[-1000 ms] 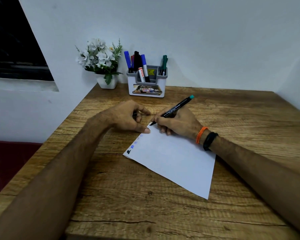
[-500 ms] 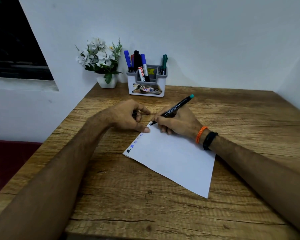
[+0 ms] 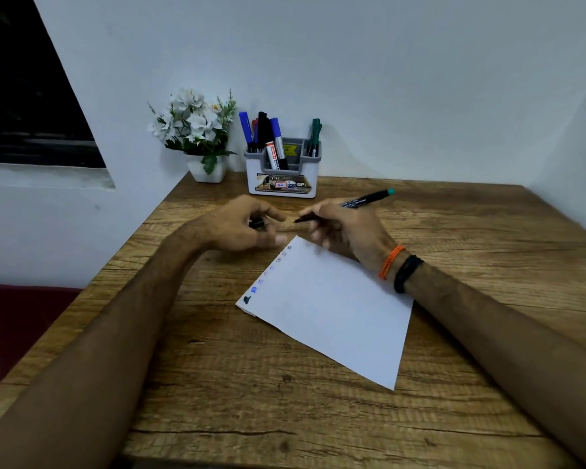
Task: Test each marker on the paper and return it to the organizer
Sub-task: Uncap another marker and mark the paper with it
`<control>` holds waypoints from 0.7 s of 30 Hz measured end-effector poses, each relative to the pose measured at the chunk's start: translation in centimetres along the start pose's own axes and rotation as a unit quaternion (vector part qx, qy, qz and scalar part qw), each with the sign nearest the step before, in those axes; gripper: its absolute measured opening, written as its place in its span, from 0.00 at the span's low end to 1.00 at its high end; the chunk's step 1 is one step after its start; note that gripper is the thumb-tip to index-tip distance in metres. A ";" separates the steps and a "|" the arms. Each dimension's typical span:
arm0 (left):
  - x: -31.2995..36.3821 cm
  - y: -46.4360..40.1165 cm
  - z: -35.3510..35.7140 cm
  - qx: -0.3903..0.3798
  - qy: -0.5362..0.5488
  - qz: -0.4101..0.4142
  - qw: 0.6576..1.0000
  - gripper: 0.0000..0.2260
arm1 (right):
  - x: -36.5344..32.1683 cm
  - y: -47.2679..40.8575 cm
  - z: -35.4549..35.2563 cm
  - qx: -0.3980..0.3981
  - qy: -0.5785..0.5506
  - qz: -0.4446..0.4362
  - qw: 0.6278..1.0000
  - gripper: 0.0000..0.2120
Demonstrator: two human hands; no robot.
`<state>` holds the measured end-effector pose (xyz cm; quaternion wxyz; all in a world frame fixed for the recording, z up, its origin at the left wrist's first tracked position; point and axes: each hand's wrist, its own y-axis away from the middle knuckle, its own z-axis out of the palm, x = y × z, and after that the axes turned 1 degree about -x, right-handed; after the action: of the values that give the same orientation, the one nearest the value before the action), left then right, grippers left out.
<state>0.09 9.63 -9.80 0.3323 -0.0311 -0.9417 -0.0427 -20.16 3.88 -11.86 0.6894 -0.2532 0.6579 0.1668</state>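
My right hand (image 3: 345, 230) grips a thin black marker (image 3: 362, 201) with a teal end, its bare tip raised off the paper and pointing left. My left hand (image 3: 241, 228) holds the marker's black cap (image 3: 257, 224) in curled fingers, just left of the tip. The white paper (image 3: 335, 313) lies slanted on the wooden table (image 3: 285, 418), with a row of small colour marks along its left edge. At the back stands the grey and white organizer (image 3: 281, 177) holding several blue, black, red and green markers.
A white pot of white flowers (image 3: 197, 137) stands left of the organizer against the wall. The table's left edge drops to a dark red surface (image 3: 14, 319). A wall closes the right side.
My right hand lifted the marker tip off the paper's top corner and swung it toward my left hand. My left hand came off the paper, and a new mark shows at the corner.
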 end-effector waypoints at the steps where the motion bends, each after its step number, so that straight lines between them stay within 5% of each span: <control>1: 0.0 0.0 -0.1 0.020 0.008 0.006 1.000 0.16 | -0.3 0.0 -0.2 -0.005 -0.016 0.006 1.000 0.13; 5: 0.1 0.0 -0.1 0.065 0.098 0.018 0.993 0.13 | -1.0 0.0 -0.7 -0.022 -0.030 0.013 0.999 0.16; 10: 0.4 0.0 0.4 0.100 0.159 0.013 0.982 0.15 | -1.1 0.0 -0.6 0.017 -0.025 0.006 1.000 0.07; 21: 0.4 -0.4 0.9 0.165 0.106 0.024 0.980 0.07 | -1.0 -0.2 -0.7 0.036 -0.001 0.001 0.999 0.03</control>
<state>-0.86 9.32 -10.29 0.4318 0.0061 -0.8942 0.1181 -20.72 3.42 -10.89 0.6989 -0.2269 0.6628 0.1439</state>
